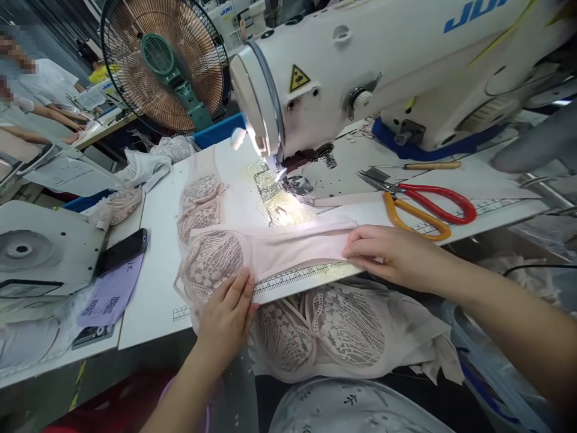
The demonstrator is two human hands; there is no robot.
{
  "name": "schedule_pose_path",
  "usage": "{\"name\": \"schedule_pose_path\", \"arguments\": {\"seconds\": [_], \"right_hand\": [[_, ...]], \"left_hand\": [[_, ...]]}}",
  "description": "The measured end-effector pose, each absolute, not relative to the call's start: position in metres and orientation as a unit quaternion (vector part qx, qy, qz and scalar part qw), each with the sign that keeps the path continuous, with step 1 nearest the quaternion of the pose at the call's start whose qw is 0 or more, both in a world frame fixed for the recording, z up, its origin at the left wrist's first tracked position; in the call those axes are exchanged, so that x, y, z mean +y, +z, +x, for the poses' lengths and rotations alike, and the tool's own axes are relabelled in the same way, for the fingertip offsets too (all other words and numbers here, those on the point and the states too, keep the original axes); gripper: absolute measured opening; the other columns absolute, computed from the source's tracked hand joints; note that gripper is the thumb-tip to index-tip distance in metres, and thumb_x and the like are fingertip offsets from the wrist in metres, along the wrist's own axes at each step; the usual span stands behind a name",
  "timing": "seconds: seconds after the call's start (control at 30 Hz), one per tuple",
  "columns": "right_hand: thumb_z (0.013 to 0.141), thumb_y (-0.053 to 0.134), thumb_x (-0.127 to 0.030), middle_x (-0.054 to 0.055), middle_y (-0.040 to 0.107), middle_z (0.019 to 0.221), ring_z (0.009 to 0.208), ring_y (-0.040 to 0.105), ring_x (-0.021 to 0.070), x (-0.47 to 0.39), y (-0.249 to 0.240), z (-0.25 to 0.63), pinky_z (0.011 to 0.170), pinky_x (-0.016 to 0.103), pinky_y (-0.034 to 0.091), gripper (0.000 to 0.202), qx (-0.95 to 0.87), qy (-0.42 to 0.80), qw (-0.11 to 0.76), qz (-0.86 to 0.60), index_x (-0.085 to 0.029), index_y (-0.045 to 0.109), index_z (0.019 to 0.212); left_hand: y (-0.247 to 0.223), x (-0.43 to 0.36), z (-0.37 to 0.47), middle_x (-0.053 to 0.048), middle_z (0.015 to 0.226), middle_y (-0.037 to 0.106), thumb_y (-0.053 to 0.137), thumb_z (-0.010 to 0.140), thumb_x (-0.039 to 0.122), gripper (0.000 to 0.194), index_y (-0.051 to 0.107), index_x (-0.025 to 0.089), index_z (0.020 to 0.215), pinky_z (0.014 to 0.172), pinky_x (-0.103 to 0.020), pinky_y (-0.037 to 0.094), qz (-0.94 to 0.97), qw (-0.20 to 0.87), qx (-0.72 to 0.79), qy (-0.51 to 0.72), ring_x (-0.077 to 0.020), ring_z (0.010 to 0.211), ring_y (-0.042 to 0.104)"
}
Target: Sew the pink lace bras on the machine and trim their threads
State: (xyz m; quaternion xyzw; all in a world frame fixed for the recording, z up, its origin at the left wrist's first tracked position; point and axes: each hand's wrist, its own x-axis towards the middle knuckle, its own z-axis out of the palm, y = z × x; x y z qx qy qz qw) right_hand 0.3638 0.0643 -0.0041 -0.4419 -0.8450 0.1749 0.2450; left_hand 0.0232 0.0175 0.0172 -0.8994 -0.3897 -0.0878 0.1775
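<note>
The pale pink lace garment [252, 252] lay across the front edge of the white sewing table [153, 288], part of it spilling over the edge toward the person's lap. The left hand [228, 313] pressed flat, fingers together, on a lace cup at the table's rim; the right hand [387, 252] lay flat on the smooth band, pinning its end just beside the printed ruler [293, 278]. Open tabletop stretched left toward a dark phone [121, 251]. Red-and-orange scissors [424, 207] rested behind the right hand, near the sewing machine [360, 72]. Glare from the lamp hid the needle area. A fan [164, 63] stood behind.
</note>
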Motion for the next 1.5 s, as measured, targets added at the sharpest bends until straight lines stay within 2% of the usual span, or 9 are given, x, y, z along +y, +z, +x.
{"name": "schedule_pose_path", "arguments": {"seconds": [0.13, 0.4, 0.87, 0.93, 1.0, 1.1, 1.3, 1.43, 1.5], "right_hand": [[0.089, 0.042, -0.024, 0.005, 0.065, 0.088, 0.067, 0.058, 0.0151, 0.061, -0.004, 0.365, 0.052, 0.026, 0.039, 0.024, -0.850, 0.146, 0.239, -0.446, -0.022, 0.063, 0.077], [0.094, 0.045, -0.035, 0.004, 0.065, 0.090, 0.064, 0.058, 0.0140, 0.060, -0.003, 0.355, 0.047, 0.025, 0.038, 0.025, -0.851, 0.138, 0.256, -0.437, -0.022, 0.064, 0.085], [0.092, 0.044, -0.025, 0.007, 0.066, 0.086, 0.074, 0.064, 0.0189, 0.047, 0.004, 0.381, 0.056, 0.029, 0.050, 0.025, -0.810, 0.084, 0.295, -0.500, -0.020, 0.065, 0.079], [0.094, 0.045, -0.025, 0.010, 0.068, 0.091, 0.081, 0.066, 0.0214, 0.042, 0.008, 0.376, 0.066, 0.033, 0.053, 0.024, -0.801, 0.033, 0.327, -0.500, -0.018, 0.067, 0.090], [0.094, 0.048, -0.030, 0.015, 0.067, 0.111, 0.101, 0.064, 0.0277, 0.037, 0.006, 0.366, 0.080, 0.040, 0.054, 0.027, -0.812, -0.014, 0.332, -0.479, -0.015, 0.065, 0.109], [0.095, 0.046, -0.042, 0.018, 0.057, 0.134, 0.125, 0.051, 0.0367, 0.029, -0.001, 0.356, 0.094, 0.055, 0.048, 0.043, -0.857, -0.041, 0.269, -0.437, -0.015, 0.056, 0.128], [0.095, 0.044, -0.044, 0.022, 0.031, 0.153, 0.141, 0.029, 0.0354, 0.020, -0.006, 0.352, 0.110, 0.058, 0.032, 0.076, -0.826, -0.038, 0.321, -0.461, -0.012, 0.009, 0.154], [0.096, 0.038, -0.052, 0.018, 0.054, 0.137, 0.126, 0.051, 0.0349, 0.020, -0.011, 0.351, 0.100, 0.062, 0.040, 0.066, -0.871, -0.018, 0.269, -0.410, -0.018, 0.025, 0.151], [0.098, 0.036, -0.049, 0.017, 0.052, 0.140, 0.128, 0.049, 0.0319, 0.014, -0.007, 0.360, 0.101, 0.057, 0.042, 0.061, -0.845, 0.013, 0.300, -0.442, -0.020, 0.025, 0.151]], "left_hand": [[0.018, 0.016, 0.023, -0.015, 0.127, 0.063, 0.046, 0.095, 0.022, 0.036, 0.060, 0.005, 0.123, 0.089, -0.039, 0.055, -0.899, 0.164, -0.397, -0.086, -0.0263, 0.104, 0.059], [0.017, 0.015, 0.023, -0.015, 0.128, 0.062, 0.049, 0.094, 0.022, 0.036, 0.059, 0.007, 0.125, 0.092, -0.039, 0.054, -0.898, 0.145, -0.403, -0.095, -0.0266, 0.110, 0.058], [0.014, 0.017, 0.019, -0.011, 0.130, 0.062, 0.047, 0.096, 0.024, 0.036, 0.058, 0.012, 0.128, 0.089, -0.039, 0.054, -0.897, 0.161, -0.401, -0.096, -0.0262, 0.106, 0.060], [0.014, 0.017, 0.019, -0.011, 0.131, 0.061, 0.046, 0.096, 0.024, 0.037, 0.057, 0.013, 0.130, 0.088, -0.039, 0.054, -0.895, 0.165, -0.404, -0.094, -0.0265, 0.106, 0.060], [0.014, 0.017, 0.019, -0.011, 0.131, 0.061, 0.047, 0.095, 0.024, 0.038, 0.056, 0.014, 0.130, 0.088, -0.039, 0.055, -0.894, 0.168, -0.405, -0.092, -0.0267, 0.105, 0.060], [0.017, 0.017, 0.020, -0.010, 0.130, 0.062, 0.046, 0.095, 0.025, 0.037, 0.057, 0.014, 0.129, 0.086, -0.039, 0.056, -0.894, 0.172, -0.405, -0.086, -0.0268, 0.105, 0.061], [0.021, 0.016, 0.023, -0.011, 0.130, 0.062, 0.045, 0.095, 0.025, 0.036, 0.059, 0.013, 0.127, 0.085, -0.038, 0.057, -0.896, 0.177, -0.402, -0.068, -0.0261, 0.103, 0.061], [0.024, 0.015, 0.024, -0.012, 0.127, 0.063, 0.042, 0.097, 0.025, 0.036, 0.061, 0.011, 0.124, 0.083, -0.037, 0.057, -0.897, 0.188, -0.397, -0.057, -0.0259, 0.102, 0.061], [0.026, 0.015, 0.025, -0.014, 0.126, 0.064, 0.040, 0.097, 0.025, 0.037, 0.061, 0.009, 0.123, 0.084, -0.038, 0.057, -0.900, 0.182, -0.394, -0.044, -0.0264, 0.101, 0.061]]}}
